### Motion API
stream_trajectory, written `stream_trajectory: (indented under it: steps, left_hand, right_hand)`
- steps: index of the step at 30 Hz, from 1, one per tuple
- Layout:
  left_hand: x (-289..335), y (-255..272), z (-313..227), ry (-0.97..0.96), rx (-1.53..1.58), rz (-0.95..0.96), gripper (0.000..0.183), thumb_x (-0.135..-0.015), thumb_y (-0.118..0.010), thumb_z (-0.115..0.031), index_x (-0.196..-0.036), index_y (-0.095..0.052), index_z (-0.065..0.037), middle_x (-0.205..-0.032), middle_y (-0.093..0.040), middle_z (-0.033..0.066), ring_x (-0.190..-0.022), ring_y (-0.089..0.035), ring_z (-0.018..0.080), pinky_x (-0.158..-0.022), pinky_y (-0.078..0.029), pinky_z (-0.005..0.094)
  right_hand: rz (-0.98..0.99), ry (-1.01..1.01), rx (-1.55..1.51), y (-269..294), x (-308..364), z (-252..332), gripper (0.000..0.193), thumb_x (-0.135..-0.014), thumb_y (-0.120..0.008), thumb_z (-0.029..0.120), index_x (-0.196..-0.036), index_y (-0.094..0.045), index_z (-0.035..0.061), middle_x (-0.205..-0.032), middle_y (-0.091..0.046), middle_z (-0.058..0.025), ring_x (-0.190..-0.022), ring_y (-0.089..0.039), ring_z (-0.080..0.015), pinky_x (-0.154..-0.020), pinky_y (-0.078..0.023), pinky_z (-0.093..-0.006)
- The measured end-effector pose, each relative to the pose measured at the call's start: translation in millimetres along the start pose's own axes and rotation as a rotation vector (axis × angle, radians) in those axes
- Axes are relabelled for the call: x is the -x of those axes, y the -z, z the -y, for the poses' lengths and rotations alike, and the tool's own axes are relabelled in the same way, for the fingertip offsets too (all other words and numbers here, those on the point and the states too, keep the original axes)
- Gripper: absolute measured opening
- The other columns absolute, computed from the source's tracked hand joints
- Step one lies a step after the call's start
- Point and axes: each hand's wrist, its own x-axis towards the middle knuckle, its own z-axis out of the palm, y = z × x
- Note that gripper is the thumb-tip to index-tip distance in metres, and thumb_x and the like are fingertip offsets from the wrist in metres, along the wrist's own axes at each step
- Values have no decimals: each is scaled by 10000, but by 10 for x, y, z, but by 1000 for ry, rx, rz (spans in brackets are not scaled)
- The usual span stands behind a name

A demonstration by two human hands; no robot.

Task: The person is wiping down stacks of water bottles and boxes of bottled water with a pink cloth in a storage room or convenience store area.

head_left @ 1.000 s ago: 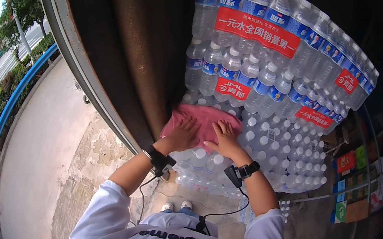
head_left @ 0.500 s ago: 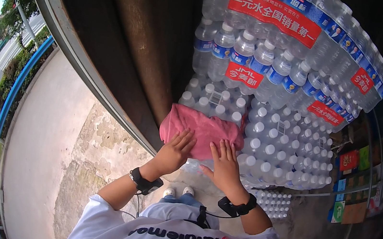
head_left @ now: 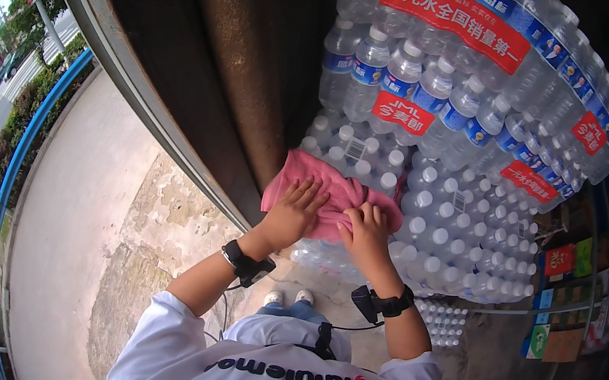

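A pink cloth [head_left: 343,191] lies creased over the near left corner of a stack of shrink-wrapped water bottles [head_left: 361,168] with white caps. My left hand [head_left: 292,215] rests flat on its left half, fingers stretched out and pointing forward. On the right half, my right hand [head_left: 368,229] has its fingers curled into the cloth, gathering folds between thumb and fingertips. The bottle tops directly under the cloth are hidden.
More packs of bottles [head_left: 418,89] with blue labels rise behind and to the right. A dark brown metal post or panel [head_left: 234,81] stands close on the left. Small bottles [head_left: 441,323] sit lower right, near stacked cartons [head_left: 561,343]. A blue railing [head_left: 16,160] runs far left.
The cloth has shifted slightly and become more wrinkled. My right hand's fingers, stretched out before, have curled into it. Both hands have moved a little forward, and the view has shifted slightly.
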Motion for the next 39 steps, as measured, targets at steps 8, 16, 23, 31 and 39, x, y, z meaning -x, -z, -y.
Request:
stream_trajectory:
  steps: [8, 16, 23, 31, 39]
  left_hand:
    - [522, -169, -154, -86, 7, -138, 319, -672, -612, -116, -977, -567, -33, -1152, -457, 154, -1073, -436, 310, -884, -380, 394]
    - [749, -795, 27, -12, 300, -319, 232, -629, -636, -60, -854, -594, -25, -877, -534, 109, -763, -539, 282, -619, -449, 329]
    - [874, -891, 10, 32, 358, -149, 228, -586, -662, -49, -789, -571, -3, -812, -530, 105, -748, -541, 256, -623, -455, 315]
    - [416, -6, -282, 0, 284, -660, 347, -505, -694, -24, -834, -585, -7, -795, -490, 112, -655, -529, 240, -490, -426, 305]
    - [179, -168, -176, 32, 82, -331, 379, -622, -598, -107, -992, -525, -65, -833, -471, 86, -645, -508, 251, -519, -440, 315]
  right_hand:
    - [-117, 84, 260, -394, 615, 294, 147, -700, -500, 92, -845, -520, 80, -800, -486, -64, -796, -511, -209, -666, -404, -320]
    - [-70, 115, 271, -793, 884, 147, 194, -686, -524, 88, -877, -555, 68, -768, -518, -51, -747, -543, -217, -647, -434, -324]
    - [-93, 117, 75, -672, 859, 252, 242, -656, -549, 51, -896, -582, 46, -728, -485, -65, -646, -495, -238, -565, -411, -336]
    - [-400, 206, 90, -55, 289, 461, 282, -616, -574, -24, -891, -596, 35, -742, -483, -63, -617, -459, -210, -555, -406, -304]
    - [-215, 149, -33, -216, 209, 269, 134, -638, -576, 38, -770, -584, 65, -717, -490, -40, -676, -511, -202, -601, -432, -299]
